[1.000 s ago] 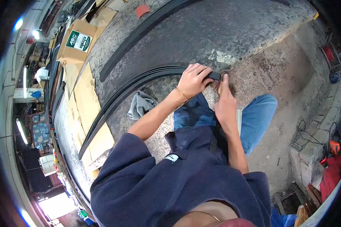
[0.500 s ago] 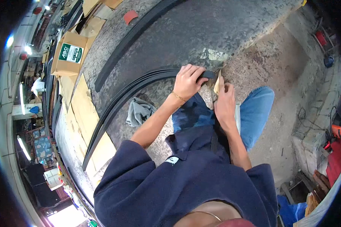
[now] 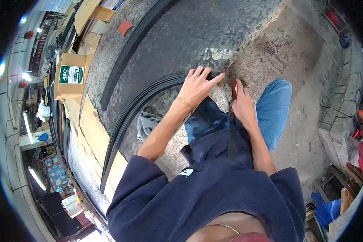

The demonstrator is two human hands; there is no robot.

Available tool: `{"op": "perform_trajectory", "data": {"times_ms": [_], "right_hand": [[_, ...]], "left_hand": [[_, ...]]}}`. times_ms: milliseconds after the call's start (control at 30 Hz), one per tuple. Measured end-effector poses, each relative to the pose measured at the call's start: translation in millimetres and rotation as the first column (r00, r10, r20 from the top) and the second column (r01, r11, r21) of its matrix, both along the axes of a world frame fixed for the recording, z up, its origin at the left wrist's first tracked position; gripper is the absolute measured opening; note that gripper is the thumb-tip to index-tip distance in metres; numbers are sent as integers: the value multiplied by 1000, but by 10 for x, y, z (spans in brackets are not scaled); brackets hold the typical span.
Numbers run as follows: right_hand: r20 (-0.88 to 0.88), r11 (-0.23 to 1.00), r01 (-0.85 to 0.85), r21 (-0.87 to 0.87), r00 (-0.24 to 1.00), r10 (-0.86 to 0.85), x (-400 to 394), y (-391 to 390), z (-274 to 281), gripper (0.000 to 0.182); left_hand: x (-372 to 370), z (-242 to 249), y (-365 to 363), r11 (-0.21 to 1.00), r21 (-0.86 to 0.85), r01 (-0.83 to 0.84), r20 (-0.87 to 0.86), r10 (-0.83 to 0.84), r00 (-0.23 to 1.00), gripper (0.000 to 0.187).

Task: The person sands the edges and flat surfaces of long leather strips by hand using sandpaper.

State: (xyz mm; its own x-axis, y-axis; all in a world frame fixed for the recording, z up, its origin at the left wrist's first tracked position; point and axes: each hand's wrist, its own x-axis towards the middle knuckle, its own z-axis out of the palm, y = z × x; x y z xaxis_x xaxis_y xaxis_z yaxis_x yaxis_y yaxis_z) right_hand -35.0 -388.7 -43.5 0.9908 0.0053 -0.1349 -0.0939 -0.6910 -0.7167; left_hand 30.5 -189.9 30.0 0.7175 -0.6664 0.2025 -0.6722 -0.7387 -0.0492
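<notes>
The left hand (image 3: 197, 86) now lies flat, fingers spread, pressing the end of the black strip (image 3: 121, 117) onto the floor (image 3: 181, 36). A second ago it was curled over that same end, the fingers wrapped round it. So the grip has turned into a hold-down: the hand is apart, not clamped, and the strip's end sits under the palm and fingers, just in front of the person's knee (image 3: 207, 117). From there the strip curves away to the left in a long arc across the floor, over the cardboard (image 3: 90, 125).

The right hand (image 3: 243, 107) has also shifted. Half a second ago it held a pale scrap upright beside the strip's end; now it has dropped a little and is closed on a small reddish thing (image 3: 233, 88), the thumb pointing up along it. What that thing is cannot be made out. The two hands stand just beside each other, not touching.

Judging by this, the strip's end is being pinned for work at its tip, where a thin dark point shows just past the left fingertips (image 3: 220, 76).

A grey rag (image 3: 147, 123) lies near the left forearm.
</notes>
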Motion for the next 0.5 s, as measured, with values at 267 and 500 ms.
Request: {"op": "perform_trajectory", "data": {"times_ms": [267,500], "right_hand": [[-86,997,-16,77,996,23,45,-157,-533,70],[-28,984,20,175,999,-15,38,-233,-615,70]], "left_hand": [[383,277,-82,950,176,258,-257,-209,943,46],[582,539,-224,884,308,350,-478,-174,861,45]]}}
